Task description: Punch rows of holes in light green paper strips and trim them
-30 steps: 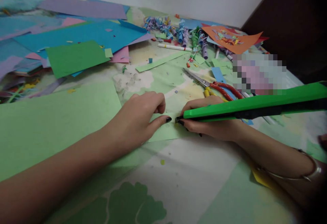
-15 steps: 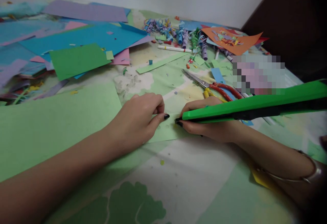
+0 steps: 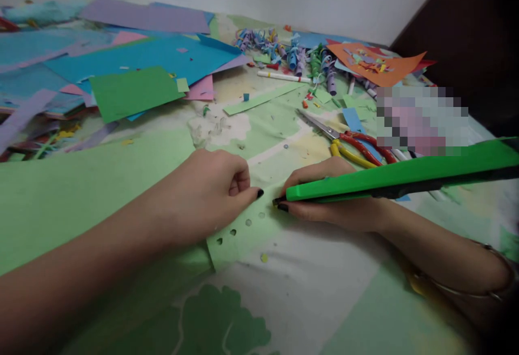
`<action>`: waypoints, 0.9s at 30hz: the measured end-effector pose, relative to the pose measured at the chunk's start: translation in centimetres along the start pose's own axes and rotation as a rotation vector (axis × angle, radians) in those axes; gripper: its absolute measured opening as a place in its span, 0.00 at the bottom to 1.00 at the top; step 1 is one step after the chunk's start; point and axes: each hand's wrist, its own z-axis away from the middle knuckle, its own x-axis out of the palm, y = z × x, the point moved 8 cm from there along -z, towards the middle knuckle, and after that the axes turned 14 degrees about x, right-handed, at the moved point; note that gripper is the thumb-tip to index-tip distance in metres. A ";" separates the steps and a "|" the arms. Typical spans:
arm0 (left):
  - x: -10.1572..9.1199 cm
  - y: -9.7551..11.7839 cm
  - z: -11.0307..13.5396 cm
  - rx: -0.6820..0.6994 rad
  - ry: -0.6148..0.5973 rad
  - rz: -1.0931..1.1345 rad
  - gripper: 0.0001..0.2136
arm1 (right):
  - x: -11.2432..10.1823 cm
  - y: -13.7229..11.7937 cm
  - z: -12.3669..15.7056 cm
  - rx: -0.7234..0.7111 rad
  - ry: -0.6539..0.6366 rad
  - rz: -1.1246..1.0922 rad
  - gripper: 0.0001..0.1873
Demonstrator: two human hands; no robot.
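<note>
A light green paper strip (image 3: 239, 249) lies aslant on the table with a row of several small round holes along it. My left hand (image 3: 206, 193) rests over the strip's upper left side, fingers curled and thumb pressed in at its edge. In my right hand (image 3: 320, 212) is a long green tool (image 3: 365, 179) with a dark underside and a black tip, gripped pen-like between thumb and fingers. Its tip is at the strip, just right of my left thumb. What kind of tool it is I cannot make out. A small yellow-green paper dot (image 3: 264, 258) sits below the strip.
Scissors with red and yellow handles (image 3: 352, 147) lie beyond my right hand. A large light green sheet (image 3: 81, 198) is under my left forearm. Farther back are a blue sheet (image 3: 141, 55), a green piece (image 3: 133, 95), curled paper tubes (image 3: 292, 58) and an orange sheet (image 3: 399, 71).
The paper strip has turned, its left end swinging toward me, and its row of holes now shows. My left hand has shifted slightly left. The tool's tip has come a little lower.
</note>
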 end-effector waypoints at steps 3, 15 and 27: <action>0.5 -0.5 -0.5 0.010 -0.001 -0.001 0.13 | -0.1 -0.1 0.1 0.005 0.055 0.036 0.08; 0.8 0.2 -0.7 0.071 -0.078 -0.110 0.15 | 0.1 0.1 0.0 0.030 0.031 0.030 0.09; 0.7 0.2 -0.5 0.058 -0.075 -0.097 0.16 | 0.0 -0.1 0.0 0.066 0.106 0.141 0.08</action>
